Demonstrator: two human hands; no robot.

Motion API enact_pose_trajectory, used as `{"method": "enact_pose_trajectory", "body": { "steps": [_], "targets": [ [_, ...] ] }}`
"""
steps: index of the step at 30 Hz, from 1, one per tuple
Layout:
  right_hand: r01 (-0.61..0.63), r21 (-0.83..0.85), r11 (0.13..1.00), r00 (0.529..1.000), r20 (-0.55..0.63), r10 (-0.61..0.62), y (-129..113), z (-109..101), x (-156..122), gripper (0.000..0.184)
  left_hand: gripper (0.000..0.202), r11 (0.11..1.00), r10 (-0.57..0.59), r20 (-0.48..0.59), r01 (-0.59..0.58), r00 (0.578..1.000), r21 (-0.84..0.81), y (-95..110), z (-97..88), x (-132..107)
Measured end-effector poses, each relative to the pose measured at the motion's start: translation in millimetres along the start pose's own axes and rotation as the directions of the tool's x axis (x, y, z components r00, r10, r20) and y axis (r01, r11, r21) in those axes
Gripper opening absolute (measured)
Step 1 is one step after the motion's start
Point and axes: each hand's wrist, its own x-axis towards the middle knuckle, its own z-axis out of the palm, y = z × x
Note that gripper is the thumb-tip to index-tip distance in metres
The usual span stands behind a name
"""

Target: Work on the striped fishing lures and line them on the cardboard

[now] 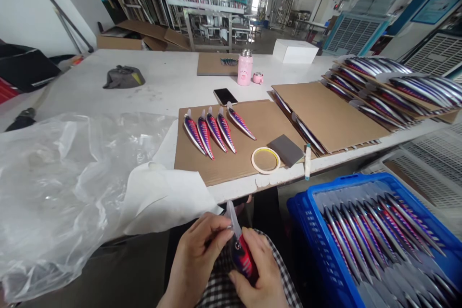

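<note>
Above my lap, a red and purple fishing lure (242, 256) with a clear lip is gripped in my right hand (263, 269), its fingers wrapped round the body. My left hand (198, 255) pinches with thumb and forefinger at the base of the clear lip; whatever small thing lies in that pinch is too small to make out. On the table, several like lures (215, 131) lie on a cardboard sheet (193, 166). Close by are a roll of tape (253, 160), a dark grey abrasive-looking pad (286, 150) and a small white and blue stick (307, 161).
At my right stands a blue crate (306, 216) with rows of lures. Stacked cardboard layers of lures (400, 87) fill the table's right side. Clear plastic sheeting (72, 192) covers the left. A phone (225, 96), pink bottle (245, 70) and white box (295, 51) stand farther back.
</note>
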Motion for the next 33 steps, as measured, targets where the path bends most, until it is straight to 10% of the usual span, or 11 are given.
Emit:
{"method": "enact_pose_trajectory", "body": {
  "steps": [23,33],
  "targets": [
    [0.078,-0.035,0.996,0.997,0.014,-0.077,6.8,-2.8,-0.3,0.068,0.020,0.983,-0.134,0.074,0.123,0.988,0.138,19.4,-5.3,2.2],
    [0.252,-0.030,0.967,0.962,0.119,-0.247,3.8,-21.0,19.5,0.067,0.015,0.980,-0.189,0.131,0.196,0.973,-0.044,8.7,-6.9,-2.8]
  ]
}}
